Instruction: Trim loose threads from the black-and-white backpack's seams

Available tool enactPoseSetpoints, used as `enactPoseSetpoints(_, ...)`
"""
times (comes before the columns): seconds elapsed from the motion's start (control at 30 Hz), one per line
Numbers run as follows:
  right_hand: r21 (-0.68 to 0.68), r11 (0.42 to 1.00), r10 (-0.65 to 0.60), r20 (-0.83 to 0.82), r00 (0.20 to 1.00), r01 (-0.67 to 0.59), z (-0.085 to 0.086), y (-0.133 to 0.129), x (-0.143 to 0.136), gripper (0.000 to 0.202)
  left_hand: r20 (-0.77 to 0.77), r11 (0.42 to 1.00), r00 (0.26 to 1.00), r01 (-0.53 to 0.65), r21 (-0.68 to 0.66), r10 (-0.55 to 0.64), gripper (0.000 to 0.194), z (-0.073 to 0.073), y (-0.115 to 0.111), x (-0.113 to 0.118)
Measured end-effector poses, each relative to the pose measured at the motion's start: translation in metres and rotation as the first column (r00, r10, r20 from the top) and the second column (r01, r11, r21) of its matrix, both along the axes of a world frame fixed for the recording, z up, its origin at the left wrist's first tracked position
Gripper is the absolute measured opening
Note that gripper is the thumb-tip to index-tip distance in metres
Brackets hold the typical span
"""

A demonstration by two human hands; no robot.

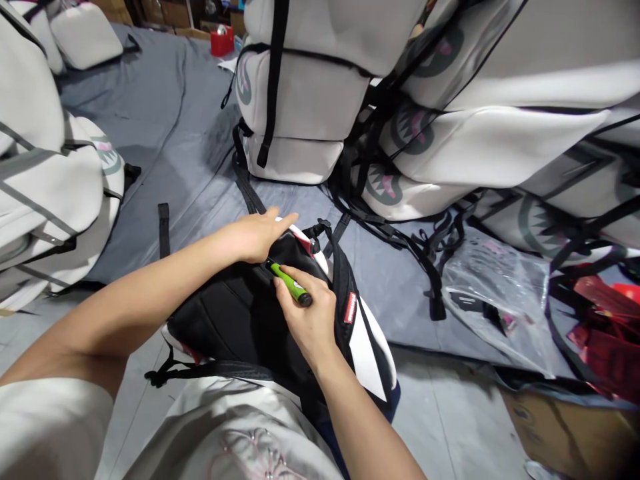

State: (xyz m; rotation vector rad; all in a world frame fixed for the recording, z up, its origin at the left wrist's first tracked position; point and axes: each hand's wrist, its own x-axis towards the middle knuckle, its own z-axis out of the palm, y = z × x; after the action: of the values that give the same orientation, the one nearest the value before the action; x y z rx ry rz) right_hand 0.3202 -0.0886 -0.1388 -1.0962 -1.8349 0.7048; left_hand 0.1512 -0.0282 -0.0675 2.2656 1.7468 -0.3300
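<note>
1. Head view: the green tool (291, 283) lay at the black backpack (220, 307), over its back panel near the far edge.
2. The right hand (315, 310) pinched the green tool between thumb and fingers. Its long axis ran obliquely, narrow end toward the left hand (254, 237), butt end toward the right palm.
3. The left hand rested on the backpack's far edge, fingers partly extended; whether they gripped fabric could not be told.
4. The backpack's contents were hidden.
5. Right of the backpack, a clear plastic bag (530, 280) contained small dark items.
6. Farther right and lower stood a cardboard box (570, 427), contents not visible.
7. Beyond the backpack stood stacked white bags (315, 100).
</note>
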Motion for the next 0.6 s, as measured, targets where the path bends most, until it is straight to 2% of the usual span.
enactPoseSetpoints(0.2, -0.016, 0.999, 0.036, -0.028, 0.999, -0.036, -0.001, 0.001, 0.001, 0.019, 0.003, 1.0, 1.0, -0.009, -0.024, 0.009, 0.1, 0.001, 0.001, 0.001)
enactPoseSetpoints(0.3, -0.05, 0.993, 0.102, -0.05, 0.994, -0.105, 0.0, 0.003, 0.003, 0.021, -0.001, 1.0, 1.0, -0.01, -0.028, 0.01, 0.1, 0.002, 0.002, 0.001)
enactPoseSetpoints(0.47, -0.07, 0.993, 0.1, 0.108, 0.989, -0.093, 0.005, 0.003, 0.016, 0.024, 0.016, 0.999, 0.999, -0.03, -0.039, 0.031, 0.1, 0.004, 0.0, 0.002)
enactPoseSetpoints(0.6, -0.134, 0.982, 0.147, 0.087, 0.985, -0.135, 0.008, 0.002, 0.021, 0.028, 0.026, 0.999, 0.999, -0.033, -0.037, 0.034, 0.101, 0.003, 0.0, 0.002)
